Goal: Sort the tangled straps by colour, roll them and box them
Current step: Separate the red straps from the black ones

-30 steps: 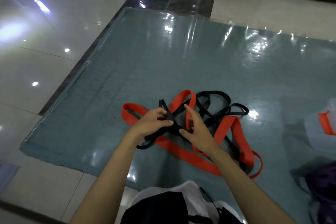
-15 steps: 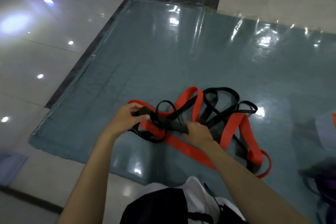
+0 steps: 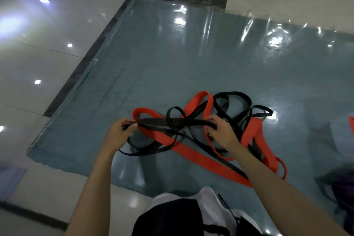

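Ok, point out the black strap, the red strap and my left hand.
black strap (image 3: pixel 172 121): head view, the stretch pulled taut between both hands.
red strap (image 3: pixel 193 154): head view, the flat run lying on the mat.
left hand (image 3: pixel 117 134): head view, back of the hand.

Spread on the floor (image 3: pixel 47 67): mat (image 3: pixel 172 59), far edge toward the wall; lying on the mat, near its front edge: tangle of straps (image 3: pixel 191 151), wide strap (image 3: pixel 201 161) and narrow strap (image 3: pixel 235 101) interlaced, loops crossing over and under; held taut above the tangle, running left to right: one narrow length between left hand (image 3: pixel 116 134) and right hand (image 3: pixel 222 132); at right edge of mat, apart from the tangle: container (image 3: pixel 342 136), only partly in view; nearest the camera, below the hands: person's torso.
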